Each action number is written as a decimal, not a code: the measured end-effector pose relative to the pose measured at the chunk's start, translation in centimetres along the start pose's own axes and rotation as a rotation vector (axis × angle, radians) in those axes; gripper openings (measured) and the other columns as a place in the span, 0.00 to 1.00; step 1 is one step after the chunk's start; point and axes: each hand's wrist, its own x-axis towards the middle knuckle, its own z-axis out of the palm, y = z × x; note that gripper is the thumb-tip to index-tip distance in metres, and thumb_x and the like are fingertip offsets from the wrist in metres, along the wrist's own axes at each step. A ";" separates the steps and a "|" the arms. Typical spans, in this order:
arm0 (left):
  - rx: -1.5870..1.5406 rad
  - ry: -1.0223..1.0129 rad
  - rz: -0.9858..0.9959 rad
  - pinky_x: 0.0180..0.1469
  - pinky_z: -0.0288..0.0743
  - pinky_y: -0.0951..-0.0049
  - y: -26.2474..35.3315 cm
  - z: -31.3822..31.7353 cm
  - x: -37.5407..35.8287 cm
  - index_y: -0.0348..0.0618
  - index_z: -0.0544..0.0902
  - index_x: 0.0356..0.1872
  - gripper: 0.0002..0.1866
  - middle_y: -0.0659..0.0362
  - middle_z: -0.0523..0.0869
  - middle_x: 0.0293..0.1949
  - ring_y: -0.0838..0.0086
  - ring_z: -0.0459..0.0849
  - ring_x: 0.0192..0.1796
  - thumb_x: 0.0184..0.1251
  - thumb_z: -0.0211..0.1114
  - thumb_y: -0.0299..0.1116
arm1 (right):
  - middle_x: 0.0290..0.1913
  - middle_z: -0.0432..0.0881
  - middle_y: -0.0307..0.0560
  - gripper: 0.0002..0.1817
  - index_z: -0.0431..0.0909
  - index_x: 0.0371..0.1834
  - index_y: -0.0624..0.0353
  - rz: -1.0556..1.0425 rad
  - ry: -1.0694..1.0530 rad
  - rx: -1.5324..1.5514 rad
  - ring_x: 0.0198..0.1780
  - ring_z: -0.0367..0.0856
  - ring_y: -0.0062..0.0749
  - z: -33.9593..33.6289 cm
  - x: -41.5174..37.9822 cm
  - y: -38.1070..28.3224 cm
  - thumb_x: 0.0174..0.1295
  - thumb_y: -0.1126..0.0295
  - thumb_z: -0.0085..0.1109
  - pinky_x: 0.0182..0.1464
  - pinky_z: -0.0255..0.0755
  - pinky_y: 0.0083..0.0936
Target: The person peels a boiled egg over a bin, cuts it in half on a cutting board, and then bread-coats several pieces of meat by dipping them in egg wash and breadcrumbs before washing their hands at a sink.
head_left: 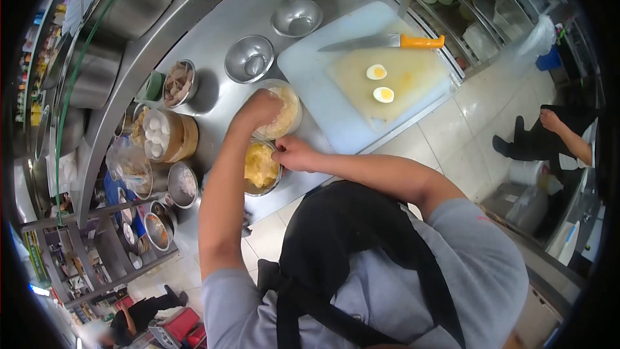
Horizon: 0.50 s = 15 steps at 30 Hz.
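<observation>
My left hand (259, 111) reaches down into a round bowl of pale, crumb-like food (285, 115); its fingers are mostly hidden. Just below that stands a metal bowl of yellow, egg-like mixture (259, 167). My right hand (296, 154) is closed at this bowl's right rim, fingertips pinched together there. On the white cutting board (310, 68), two halves of boiled egg (377, 72) lie cut side up, apart from both hands. Above them rests a large knife with an orange handle (421, 41).
Two small metal bowls (249, 58) stand beyond the crumbs. To the left are a bowl of meat-like pieces (179, 83), a tub with white eggs (157, 130) and a small metal bowl (183, 184). Another person's hand (550, 119) shows far right. Tiled floor (445, 126) borders the counter.
</observation>
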 end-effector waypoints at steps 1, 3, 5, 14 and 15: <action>0.154 0.082 0.114 0.45 0.78 0.55 1.1 -0.6 -1.7 0.27 0.82 0.41 0.17 0.40 0.87 0.37 0.53 0.87 0.39 0.60 0.60 0.35 | 0.31 0.79 0.46 0.07 0.74 0.32 0.64 0.000 -0.001 -0.003 0.27 0.81 0.28 -0.3 0.1 -0.1 0.62 0.72 0.58 0.29 0.78 0.31; 0.308 0.158 0.220 0.47 0.79 0.55 0.4 0.1 -2.9 0.29 0.81 0.42 0.17 0.39 0.86 0.40 0.51 0.87 0.43 0.59 0.62 0.35 | 0.31 0.78 0.44 0.06 0.75 0.35 0.64 -0.061 -0.008 -0.110 0.28 0.80 0.27 -0.5 0.2 0.0 0.63 0.72 0.58 0.29 0.79 0.30; 0.579 0.198 0.324 0.54 0.77 0.57 -1.6 1.8 -2.5 0.30 0.78 0.49 0.22 0.39 0.84 0.47 0.48 0.84 0.49 0.57 0.67 0.35 | 0.31 0.78 0.43 0.06 0.74 0.35 0.64 -0.076 -0.016 -0.113 0.28 0.80 0.27 -0.3 0.7 0.3 0.63 0.72 0.58 0.29 0.79 0.29; 0.674 0.232 0.228 0.55 0.77 0.54 -0.9 1.4 -0.7 0.32 0.77 0.52 0.22 0.39 0.85 0.45 0.48 0.84 0.51 0.59 0.63 0.33 | 0.30 0.78 0.43 0.07 0.74 0.33 0.63 0.042 -0.004 -0.029 0.29 0.80 0.28 -0.2 0.4 -0.8 0.63 0.71 0.59 0.30 0.78 0.30; 0.679 0.232 0.233 0.55 0.77 0.54 -0.5 0.5 -0.9 0.32 0.77 0.52 0.22 0.39 0.85 0.45 0.48 0.84 0.51 0.59 0.63 0.33 | 0.30 0.79 0.44 0.07 0.74 0.32 0.62 0.056 0.005 -0.049 0.29 0.80 0.28 -0.3 0.4 -0.9 0.62 0.71 0.59 0.30 0.78 0.30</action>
